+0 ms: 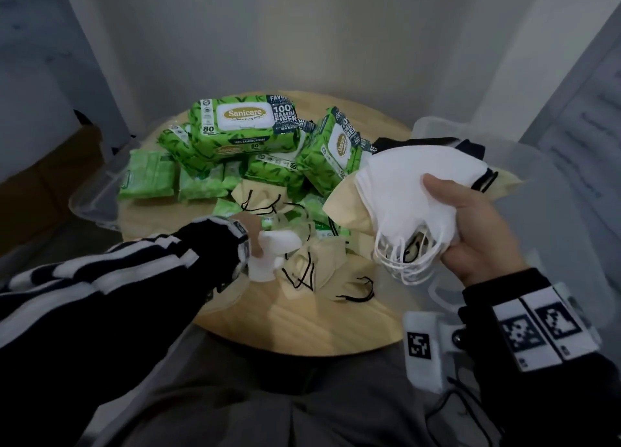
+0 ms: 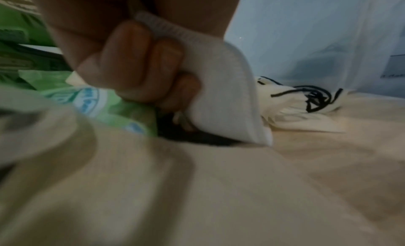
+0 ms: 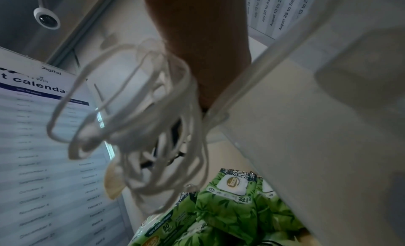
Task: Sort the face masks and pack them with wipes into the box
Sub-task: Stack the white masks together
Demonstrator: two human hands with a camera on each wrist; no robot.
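My right hand [image 1: 470, 225] grips a stack of white masks [image 1: 396, 191] above the table's right side, their white ear loops [image 3: 136, 128] dangling below. A cream mask [image 1: 346, 204] sticks out of that stack on the left. My left hand [image 1: 255, 238] grips a single white mask [image 2: 223, 93] low over the round wooden table [image 1: 302, 322]. Cream masks with black loops [image 1: 312, 265] lie beside it. Green wipes packs [image 1: 242, 127] are piled at the back of the table.
A clear plastic box [image 1: 524, 184] stands at the right, with dark and cream masks [image 1: 437, 144] behind my right hand. A clear lid or tray [image 1: 97, 198] sticks out at the table's left. Walls stand close behind.
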